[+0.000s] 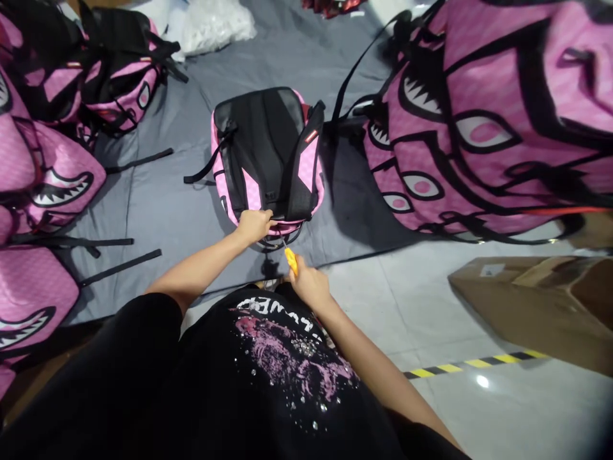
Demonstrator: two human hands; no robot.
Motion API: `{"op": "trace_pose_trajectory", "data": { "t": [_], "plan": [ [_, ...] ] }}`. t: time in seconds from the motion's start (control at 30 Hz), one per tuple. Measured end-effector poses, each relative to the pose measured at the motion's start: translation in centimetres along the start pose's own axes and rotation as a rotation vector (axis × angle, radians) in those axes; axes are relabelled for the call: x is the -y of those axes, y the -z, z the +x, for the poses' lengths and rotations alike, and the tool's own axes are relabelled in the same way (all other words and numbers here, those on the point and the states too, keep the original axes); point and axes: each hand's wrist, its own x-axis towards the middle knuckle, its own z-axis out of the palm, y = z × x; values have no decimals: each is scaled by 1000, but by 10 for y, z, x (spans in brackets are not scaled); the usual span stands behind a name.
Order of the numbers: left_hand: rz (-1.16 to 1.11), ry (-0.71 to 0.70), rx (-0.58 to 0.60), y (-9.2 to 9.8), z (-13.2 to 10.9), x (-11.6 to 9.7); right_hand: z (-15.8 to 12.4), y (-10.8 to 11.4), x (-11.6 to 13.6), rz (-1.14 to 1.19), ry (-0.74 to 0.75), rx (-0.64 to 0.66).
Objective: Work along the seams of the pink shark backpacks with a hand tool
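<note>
A pink and black backpack point(265, 150) lies on the grey cloth in front of me, its black padded back and shoulder straps facing up. My left hand point(255, 227) is closed on its near edge, by the lower end of the straps. In my right hand point(310, 284) is a yellow-handled tool point(291, 261) with a thin metal tip. That tip points at the backpack's near edge, just right of my left fingers. Whether it touches the fabric I cannot tell, and the tool's exact kind is unclear.
Pink shark-face backpacks point(62, 172) are piled at left, with loose straps reaching inward. More pink bags point(483, 128) stand stacked at right. A white plastic bundle point(218, 25) lies at the back. Cardboard boxes point(517, 303) and yellow-black tape point(479, 363) are on the tiled floor.
</note>
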Motion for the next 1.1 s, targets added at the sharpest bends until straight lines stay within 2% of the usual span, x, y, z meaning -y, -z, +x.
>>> {"op": "trace_pose_trajectory", "data": {
  "t": [0.17,0.27,0.4,0.5,0.6,0.7,0.87,1.1],
  "plan": [
    [20,-9,-20,-6,2,-10,-5,7,-1,37,-51,59],
    [30,-38,-5,-4,-1,-18,-13,14,-4,64,-53,27],
    [62,-134,-12,-7,-30,-30,-13,16,-12,106,-63,10],
    [77,-197,31,-26,-55,-33,-9,10,-20,141,-59,23],
    [102,-158,52,-51,-60,-29,-7,4,-27,163,-68,29],
    [136,-81,41,-67,-49,-22,-8,1,-31,164,-83,56],
    [184,6,-10,-70,-35,-17,-3,0,-33,155,-89,77],
    [223,48,-76,-69,-59,-5,-2,10,-39,155,-55,81]
  ]
}}
